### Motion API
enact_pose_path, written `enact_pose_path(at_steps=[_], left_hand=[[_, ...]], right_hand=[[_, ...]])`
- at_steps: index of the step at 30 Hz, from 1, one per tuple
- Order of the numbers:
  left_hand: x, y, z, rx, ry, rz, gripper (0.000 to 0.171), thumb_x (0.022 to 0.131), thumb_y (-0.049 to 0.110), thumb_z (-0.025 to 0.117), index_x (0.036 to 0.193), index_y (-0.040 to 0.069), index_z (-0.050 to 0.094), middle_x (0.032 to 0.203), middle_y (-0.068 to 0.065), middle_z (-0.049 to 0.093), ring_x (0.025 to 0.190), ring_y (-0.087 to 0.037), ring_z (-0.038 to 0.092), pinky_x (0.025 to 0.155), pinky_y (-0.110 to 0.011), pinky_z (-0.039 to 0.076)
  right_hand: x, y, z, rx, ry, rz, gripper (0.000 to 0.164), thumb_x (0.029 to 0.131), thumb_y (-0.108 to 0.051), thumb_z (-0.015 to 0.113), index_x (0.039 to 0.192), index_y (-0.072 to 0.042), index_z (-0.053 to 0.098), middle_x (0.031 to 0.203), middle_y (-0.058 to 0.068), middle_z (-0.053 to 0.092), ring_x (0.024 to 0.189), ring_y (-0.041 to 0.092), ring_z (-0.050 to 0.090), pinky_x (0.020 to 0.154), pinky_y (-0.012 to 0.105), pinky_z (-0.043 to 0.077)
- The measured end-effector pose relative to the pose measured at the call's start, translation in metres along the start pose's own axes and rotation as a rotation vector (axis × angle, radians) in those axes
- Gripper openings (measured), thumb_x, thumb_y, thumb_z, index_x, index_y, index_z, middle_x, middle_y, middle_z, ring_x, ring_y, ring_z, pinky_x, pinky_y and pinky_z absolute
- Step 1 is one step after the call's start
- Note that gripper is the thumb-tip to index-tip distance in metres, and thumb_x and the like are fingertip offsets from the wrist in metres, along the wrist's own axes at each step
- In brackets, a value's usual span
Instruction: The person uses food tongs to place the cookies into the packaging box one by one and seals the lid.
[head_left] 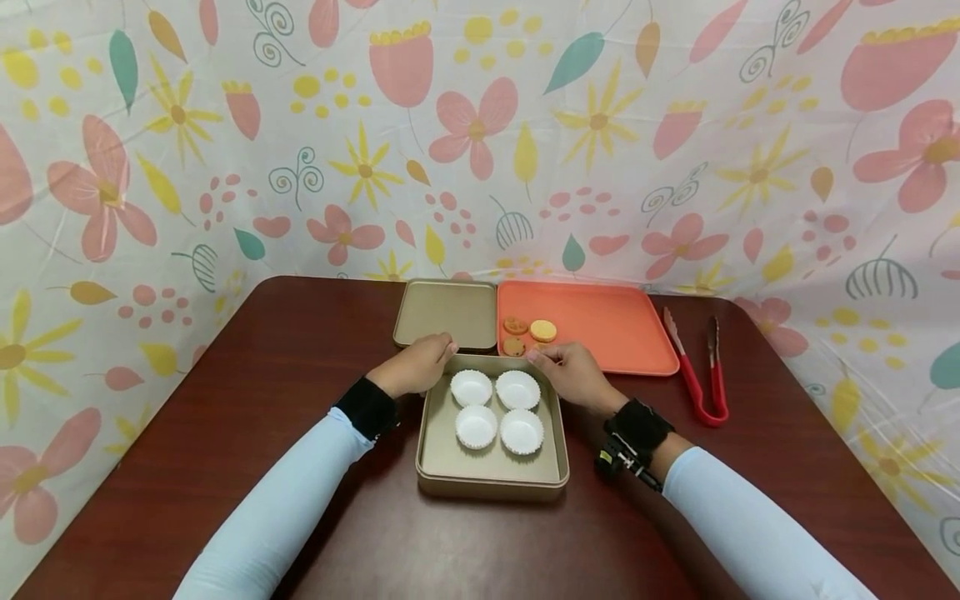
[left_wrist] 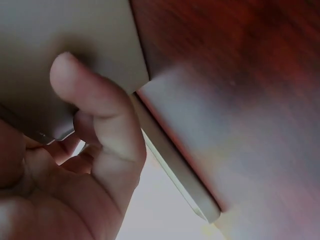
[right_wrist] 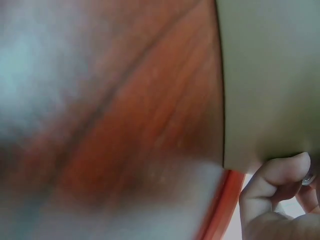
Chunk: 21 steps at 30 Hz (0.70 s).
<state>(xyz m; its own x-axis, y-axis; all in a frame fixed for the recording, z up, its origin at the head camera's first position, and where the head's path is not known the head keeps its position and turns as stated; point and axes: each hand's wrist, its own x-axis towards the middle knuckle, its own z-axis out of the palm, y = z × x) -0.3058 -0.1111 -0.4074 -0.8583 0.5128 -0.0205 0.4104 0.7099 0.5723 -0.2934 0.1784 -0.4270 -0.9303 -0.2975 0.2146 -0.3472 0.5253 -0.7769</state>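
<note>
A gold square tin (head_left: 491, 485) stands on the table in front of me, holding white ruffled paper cups (head_left: 476, 427), several in number, in two rows. At its far left corner my left hand (head_left: 415, 367) grips the tin; the left wrist view shows the thumb (left_wrist: 95, 95) against the side wall. My right hand (head_left: 577, 379) holds the opposite far corner, thumb (right_wrist: 280, 172) likewise on the wall in the right wrist view. Some fingers of both hands are hidden. Just beyond the tin lie several cookies, among them a pale round one (head_left: 543, 331) and a browner one (head_left: 513, 347).
A gold tin lid (head_left: 447, 310) lies behind the tin on the left. Beside it, the orange tray (head_left: 600, 325) bears the cookies at its left end. Red-handled tongs (head_left: 703, 400) rest on the dark wooden table (head_left: 300, 333) to the right. A flowered cloth hangs behind.
</note>
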Motion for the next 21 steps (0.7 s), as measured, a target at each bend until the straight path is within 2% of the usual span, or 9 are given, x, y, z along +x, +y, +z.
enact_pose_path(at_steps=[1, 5, 7, 11, 15, 18, 21], left_hand=[[-0.001, 0.0, 0.0, -0.002, -0.003, 0.002, 0.032, 0.114, 0.019, 0.032, 0.1, -0.001, 0.053, 0.076, -0.007, 0.046, 0.057, -0.02, 0.055, 0.066, -0.031, 0.053], [-0.005, 0.001, 0.003, -0.01, -0.019, 0.011, 0.033, 0.114, 0.02, 0.031, 0.098, 0.0, 0.051, 0.075, -0.006, 0.043, 0.057, -0.02, 0.053, 0.066, -0.03, 0.052], [-0.007, 0.001, 0.004, -0.005, -0.022, 0.015, 0.034, 0.114, 0.021, 0.031, 0.096, 0.0, 0.051, 0.075, -0.006, 0.042, 0.06, -0.02, 0.052, 0.066, -0.03, 0.051], [-0.012, 0.004, 0.007, 0.009, -0.017, 0.003, 0.034, 0.114, 0.022, 0.031, 0.095, 0.002, 0.05, 0.077, -0.008, 0.044, 0.064, -0.021, 0.052, 0.068, -0.031, 0.051], [-0.016, 0.006, 0.01, 0.006, -0.021, -0.008, 0.034, 0.114, 0.023, 0.031, 0.093, 0.003, 0.049, 0.08, -0.009, 0.045, 0.061, -0.02, 0.052, 0.064, -0.03, 0.051], [-0.018, 0.007, 0.01, 0.02, -0.016, 0.003, 0.034, 0.114, 0.023, 0.032, 0.093, 0.003, 0.049, 0.079, -0.008, 0.042, 0.063, -0.019, 0.05, 0.062, -0.029, 0.049], [-0.02, 0.008, 0.009, 0.074, 0.001, 0.02, 0.033, 0.114, 0.023, 0.033, 0.094, 0.003, 0.051, 0.079, -0.006, 0.041, 0.072, -0.019, 0.048, 0.067, -0.03, 0.047]], right_hand=[[-0.002, 0.0, 0.0, 0.001, -0.008, -0.005, 0.027, 0.105, -0.022, 0.063, 0.103, -0.001, 0.081, 0.089, 0.01, 0.073, 0.074, 0.01, 0.057, 0.064, 0.019, 0.051], [-0.009, -0.004, -0.001, -0.003, -0.024, -0.007, 0.027, 0.105, -0.021, 0.062, 0.106, -0.001, 0.08, 0.084, 0.009, 0.069, 0.069, 0.008, 0.051, 0.062, 0.018, 0.045], [-0.013, -0.004, -0.001, -0.004, -0.03, -0.014, 0.028, 0.106, -0.021, 0.061, 0.109, 0.0, 0.08, 0.088, 0.011, 0.07, 0.07, 0.01, 0.05, 0.064, 0.019, 0.043], [-0.018, -0.007, 0.0, -0.01, -0.025, -0.018, 0.027, 0.105, -0.02, 0.062, 0.111, 0.0, 0.079, 0.1, 0.013, 0.074, 0.081, 0.016, 0.057, 0.071, 0.023, 0.048], [-0.022, -0.008, 0.002, -0.007, -0.02, 0.003, 0.029, 0.105, -0.022, 0.062, 0.114, 0.001, 0.078, 0.116, 0.016, 0.073, 0.105, 0.022, 0.065, 0.085, 0.031, 0.057], [-0.025, -0.008, 0.002, 0.012, -0.025, 0.023, 0.032, 0.105, -0.025, 0.062, 0.116, 0.001, 0.077, 0.119, 0.017, 0.072, 0.109, 0.025, 0.065, 0.087, 0.034, 0.058], [-0.025, -0.008, 0.003, 0.025, -0.023, 0.035, 0.034, 0.105, -0.027, 0.061, 0.115, 0.001, 0.077, 0.119, 0.017, 0.072, 0.11, 0.025, 0.066, 0.086, 0.032, 0.059]])
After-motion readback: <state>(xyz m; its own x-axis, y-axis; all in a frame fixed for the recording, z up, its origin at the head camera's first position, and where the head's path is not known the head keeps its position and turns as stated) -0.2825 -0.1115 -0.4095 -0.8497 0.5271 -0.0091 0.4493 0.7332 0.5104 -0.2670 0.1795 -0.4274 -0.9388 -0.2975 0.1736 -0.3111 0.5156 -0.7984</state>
